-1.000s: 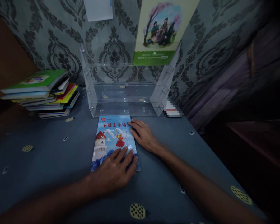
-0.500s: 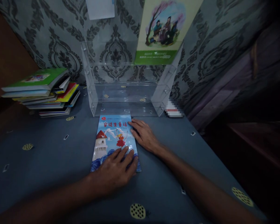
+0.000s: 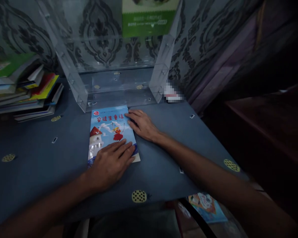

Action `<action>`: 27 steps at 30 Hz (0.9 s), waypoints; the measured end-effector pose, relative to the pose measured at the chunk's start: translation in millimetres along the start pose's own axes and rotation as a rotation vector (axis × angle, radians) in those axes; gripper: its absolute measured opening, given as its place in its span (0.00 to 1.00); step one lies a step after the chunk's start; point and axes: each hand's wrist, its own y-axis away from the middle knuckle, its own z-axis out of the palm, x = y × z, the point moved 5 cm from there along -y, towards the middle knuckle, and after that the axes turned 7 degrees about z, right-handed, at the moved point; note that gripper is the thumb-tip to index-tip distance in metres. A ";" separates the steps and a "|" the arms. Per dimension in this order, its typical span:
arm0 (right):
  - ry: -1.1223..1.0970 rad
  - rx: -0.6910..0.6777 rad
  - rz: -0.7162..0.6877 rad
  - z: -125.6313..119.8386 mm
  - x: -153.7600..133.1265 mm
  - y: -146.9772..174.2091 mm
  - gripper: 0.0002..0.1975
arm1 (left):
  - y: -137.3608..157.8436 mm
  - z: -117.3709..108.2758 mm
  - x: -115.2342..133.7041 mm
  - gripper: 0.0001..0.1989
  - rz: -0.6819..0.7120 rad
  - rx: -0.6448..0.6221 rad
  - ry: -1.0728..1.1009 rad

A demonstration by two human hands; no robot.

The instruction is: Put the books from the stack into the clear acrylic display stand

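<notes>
A blue picture-covered book [image 3: 106, 127] with red Chinese characters lies face up on the table, near the foot of a clear acrylic rack [image 3: 161, 76]. My left hand [image 3: 109, 163] rests flat over the lower part of its cover, fingers stretched towards the right edge. By the upper right edge is my right hand [image 3: 142, 125], its fingers apart and the index tip touching the cover's side. A pale strip of page shows at the book's lower right corner.
Stacked books [image 3: 27, 86] stand at the left. A green-edged book [image 3: 149, 23] sits high in the rack. A blurred white item [image 3: 172, 93] lies right of the rack. Below the table's front edge, another colourful book [image 3: 208, 206] is visible low on the right.
The view has tilted down and shifted, so the table's front edge now shows. A pale page corner has appeared at the book's lower right. Both hands stay at the book.
</notes>
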 end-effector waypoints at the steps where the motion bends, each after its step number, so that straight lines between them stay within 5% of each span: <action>1: 0.002 -0.004 0.001 -0.3 -0.7 0.0 0.20 | -1.1 -1.9 -0.2 0.17 -0.003 0.012 0.010; 17: -0.004 -0.005 0.033 0.2 -2.0 -0.9 0.20 | -2.6 -1.1 1.9 0.19 0.016 -0.013 -0.013; 20: 0.024 -0.027 0.085 0.4 -2.8 -5.9 0.20 | 3.2 0.7 -27.3 0.19 -0.123 -0.009 0.015; 25: 0.157 -0.081 0.204 1.5 -13.4 -13.9 0.23 | 36.3 9.2 -111.3 0.26 -0.647 0.009 -0.071; 27: 0.193 -0.064 0.228 2.0 -17.9 -14.4 0.23 | 43.8 13.2 -129.7 0.29 -0.727 0.047 0.049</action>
